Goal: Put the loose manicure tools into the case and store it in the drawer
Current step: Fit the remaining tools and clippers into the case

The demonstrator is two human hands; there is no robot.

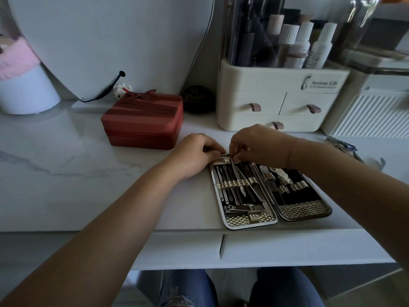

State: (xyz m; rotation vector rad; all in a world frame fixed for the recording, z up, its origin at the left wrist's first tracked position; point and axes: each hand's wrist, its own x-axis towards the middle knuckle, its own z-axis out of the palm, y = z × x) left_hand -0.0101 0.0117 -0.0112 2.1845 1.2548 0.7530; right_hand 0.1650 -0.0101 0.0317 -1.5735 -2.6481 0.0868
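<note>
1. Head view looks down on the open manicure case (pixel 271 193), lying flat on the tabletop (pixel 88 173) directly below both sets of fingers.
2. Right hand (pixel 259 145) has its fingers pinched on the top of a slim metal tool (pixel 235 171), slanting it down toward the elastic loops of the case's left half, apparently to thread it into a slot.
3. Left hand (pixel 194 154) sits just beside it, fingers curled shut against the case's far left corner; my guess is they pin the case so it cannot slide. Whether they grip anything, I cannot tell.
4. Other tools already fill the loops below the fingers, and a clipper lies at the near end.
5. More loose tools (pixel 342 147) wait on the tabletop, well off beyond the right wrist.
6. Red box (pixel 143 122) stands out past the left fingers, untouched.
7. Desk drawer (pixel 287 249) sits closed under the tabletop edge, so storing comes later.
</note>
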